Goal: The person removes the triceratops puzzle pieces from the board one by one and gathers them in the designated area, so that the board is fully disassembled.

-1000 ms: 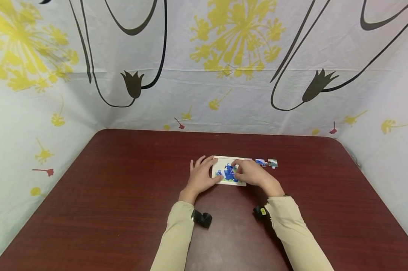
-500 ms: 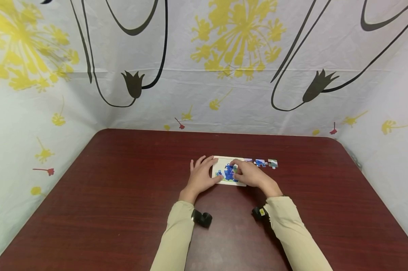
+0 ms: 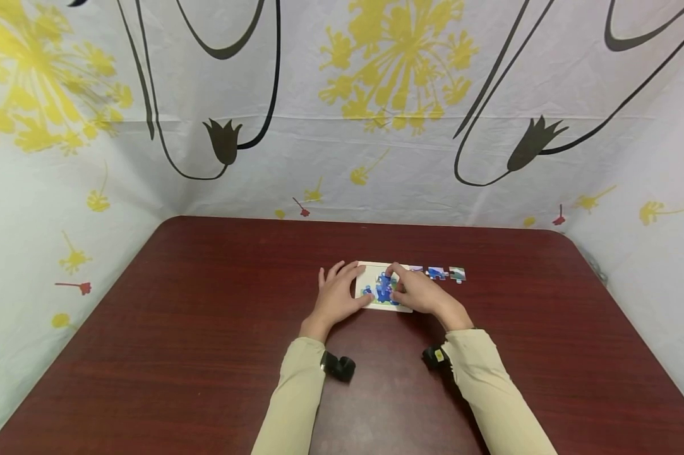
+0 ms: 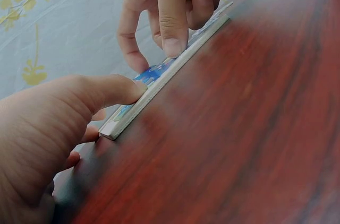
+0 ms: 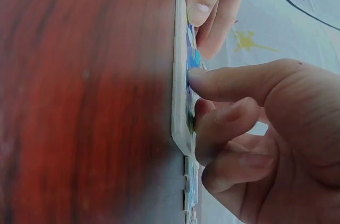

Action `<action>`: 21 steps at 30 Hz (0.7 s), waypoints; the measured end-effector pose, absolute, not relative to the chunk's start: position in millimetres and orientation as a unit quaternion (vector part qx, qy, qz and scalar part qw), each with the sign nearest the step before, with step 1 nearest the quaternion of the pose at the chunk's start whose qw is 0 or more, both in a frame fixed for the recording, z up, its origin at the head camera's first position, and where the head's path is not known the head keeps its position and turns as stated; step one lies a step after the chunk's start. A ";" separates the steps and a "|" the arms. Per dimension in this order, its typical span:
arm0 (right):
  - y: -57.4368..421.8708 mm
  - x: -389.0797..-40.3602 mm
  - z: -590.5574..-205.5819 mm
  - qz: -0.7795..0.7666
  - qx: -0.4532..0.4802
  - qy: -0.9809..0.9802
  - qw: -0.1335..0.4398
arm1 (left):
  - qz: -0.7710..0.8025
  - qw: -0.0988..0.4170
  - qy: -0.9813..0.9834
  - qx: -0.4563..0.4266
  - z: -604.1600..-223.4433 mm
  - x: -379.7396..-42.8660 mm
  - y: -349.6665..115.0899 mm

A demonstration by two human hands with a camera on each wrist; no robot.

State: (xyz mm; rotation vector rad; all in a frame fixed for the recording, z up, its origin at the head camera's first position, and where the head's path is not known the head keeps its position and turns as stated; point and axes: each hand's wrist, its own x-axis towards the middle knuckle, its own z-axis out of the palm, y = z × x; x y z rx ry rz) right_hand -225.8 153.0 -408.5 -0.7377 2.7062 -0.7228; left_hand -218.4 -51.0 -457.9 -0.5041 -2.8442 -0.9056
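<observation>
A small jigsaw tray (image 3: 370,273) with a pale wooden frame lies flat on the table, partly filled with pieces that show a blue figure. My left hand (image 3: 338,294) holds the tray at its left end, thumb (image 4: 125,88) on top near the front edge and the other fingers at the far side. Over the tray's right half, my right hand (image 3: 424,294) has its thumb (image 5: 204,78) and index finger on a blue puzzle piece (image 3: 384,289) among the assembled ones. Its remaining fingers are curled, and the hand covers the tray's right end.
Loose puzzle pieces lie in a row right of the tray: one with blue (image 3: 437,273), a greenish one (image 3: 457,274) and one partly behind the right hand (image 3: 415,268). Dark red wood table (image 3: 234,316); a patterned cloth (image 3: 342,177) hangs behind it. Both wrists wear small black cameras.
The right hand's thumb and index finger have shifted slightly left and up over the tray, the blue piece moving a little with them. The left hand and loose pieces stay put.
</observation>
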 end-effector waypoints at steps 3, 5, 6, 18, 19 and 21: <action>153.5 -225.0 -408.0 -0.255 -0.251 0.926 0.122 | -0.298 0.055 -0.938 -0.165 -458.0 -218.6 -50.5; 154.1 -224.8 -408.3 -0.259 -0.251 0.925 0.120 | -0.299 0.055 -0.938 -0.165 -457.8 -218.5 -50.3; 154.3 -224.5 -408.4 -0.262 -0.252 0.924 0.117 | -0.298 0.054 -0.939 -0.164 -458.0 -218.6 -50.1; 148.5 -224.6 -408.2 -0.264 -0.247 0.930 0.066 | -0.303 0.056 -0.936 -0.169 -458.3 -218.2 -51.7; 148.1 -224.6 -408.3 -0.264 -0.246 0.931 0.061 | -0.303 0.056 -0.936 -0.169 -458.1 -218.2 -51.7; 147.8 -224.6 -408.5 -0.263 -0.245 0.932 0.053 | -0.303 0.056 -0.936 -0.170 -457.8 -218.2 -51.5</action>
